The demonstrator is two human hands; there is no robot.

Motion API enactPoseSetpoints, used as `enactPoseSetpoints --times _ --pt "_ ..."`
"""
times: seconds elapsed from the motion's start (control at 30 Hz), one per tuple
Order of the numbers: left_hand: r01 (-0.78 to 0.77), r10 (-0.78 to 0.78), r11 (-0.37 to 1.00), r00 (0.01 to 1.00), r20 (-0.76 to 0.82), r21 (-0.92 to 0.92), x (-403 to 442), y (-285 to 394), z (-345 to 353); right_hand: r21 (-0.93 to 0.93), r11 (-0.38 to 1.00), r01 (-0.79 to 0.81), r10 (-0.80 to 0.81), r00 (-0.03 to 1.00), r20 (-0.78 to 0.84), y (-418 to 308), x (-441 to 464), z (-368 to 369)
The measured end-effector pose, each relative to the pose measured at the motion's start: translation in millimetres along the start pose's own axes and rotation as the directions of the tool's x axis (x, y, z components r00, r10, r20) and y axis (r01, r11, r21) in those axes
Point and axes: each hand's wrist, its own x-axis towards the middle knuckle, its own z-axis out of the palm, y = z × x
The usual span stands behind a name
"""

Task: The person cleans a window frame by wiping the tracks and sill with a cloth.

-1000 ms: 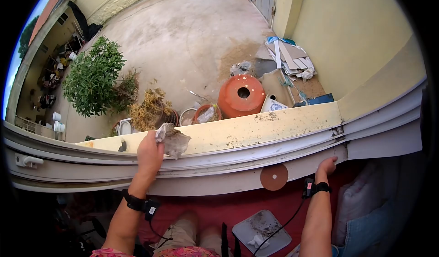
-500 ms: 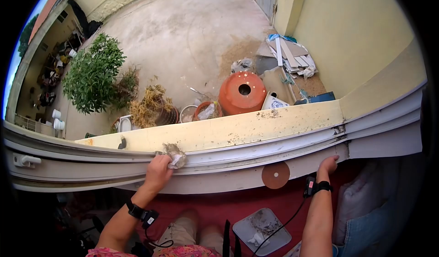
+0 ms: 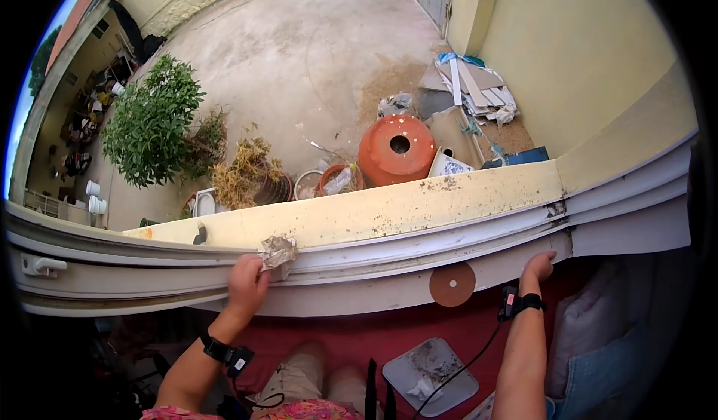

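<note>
My left hand [image 3: 248, 284] is closed on a crumpled, dirty wad of tissue [image 3: 279, 252]. The wad lies against the white window track [image 3: 389, 253], left of the middle of the frame. Dark specks of dirt run along the track and the yellow outer ledge [image 3: 336, 221]. Farther right, my right hand [image 3: 537, 267] rests at the inner edge of the window sill [image 3: 501, 265], its fingers curled against it. A brown disc [image 3: 452, 284] with a pale centre sits against the sill between my hands.
Below, a grey tray [image 3: 419, 360] holds dirt and a white crumpled piece on red fabric [image 3: 336, 330]. Cushions [image 3: 591, 330] lie at the right. Outside stand a large orange pot [image 3: 396, 162], a green plant [image 3: 153, 113], dried plants [image 3: 243, 169] and stacked boards [image 3: 479, 87].
My left hand has shifted left and slightly toward me along the track, carrying the tissue wad with it. My right hand keeps its place on the sill.
</note>
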Motion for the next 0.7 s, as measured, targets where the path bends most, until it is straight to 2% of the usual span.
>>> enactPoseSetpoints --times 0.1,0.13,0.2,0.23,0.33,0.4,0.43,0.5,0.6,0.7 --pt "-0.198 0.194 0.98 0.974 0.114 0.021 -11 -3 -5 -0.013 1.0 0.014 -0.014 1.0 0.015 0 -1 -2" --pt "-0.2 0.197 0.98 0.973 0.117 0.017 -13 -5 -5 -0.023 1.0 0.012 -0.012 1.0 0.004 1 1 0" --pt "-0.285 0.255 0.957 0.922 0.293 0.064 -18 -11 -5 -0.034 0.999 0.008 -0.008 1.0 -0.007 1 1 0" --pt "-0.288 0.257 0.956 0.921 0.293 0.065 -19 -13 -4 -0.015 1.0 0.01 -0.01 1.0 -0.006 0 -1 -1" --pt "-0.282 0.236 0.957 0.898 0.371 0.073 -24 -14 -2 0.003 1.0 0.01 -0.01 1.0 -0.008 1 -1 0" --pt "-0.199 0.154 0.977 0.905 0.396 0.075 -27 -8 0 0.004 1.0 0.008 -0.008 1.0 -0.007 0 -2 0" --pt "-0.201 0.156 0.977 0.905 0.396 0.076 -31 -6 2 0.009 1.0 0.008 -0.008 1.0 0.001 1 -2 0" --pt "-0.08 0.056 0.995 0.95 0.308 0.066 -38 2 8 0.017 1.0 0.009 -0.01 1.0 0.006 0 -2 -2" --pt "-0.026 0.006 0.998 0.945 0.326 0.057 -37 12 16 0.041 0.999 0.003 -0.002 1.0 -0.01 3 1 3" --pt "-0.055 0.025 0.995 0.938 0.346 0.079 -30 25 23 0.034 0.999 0.018 -0.017 1.0 -0.011 4 3 3"
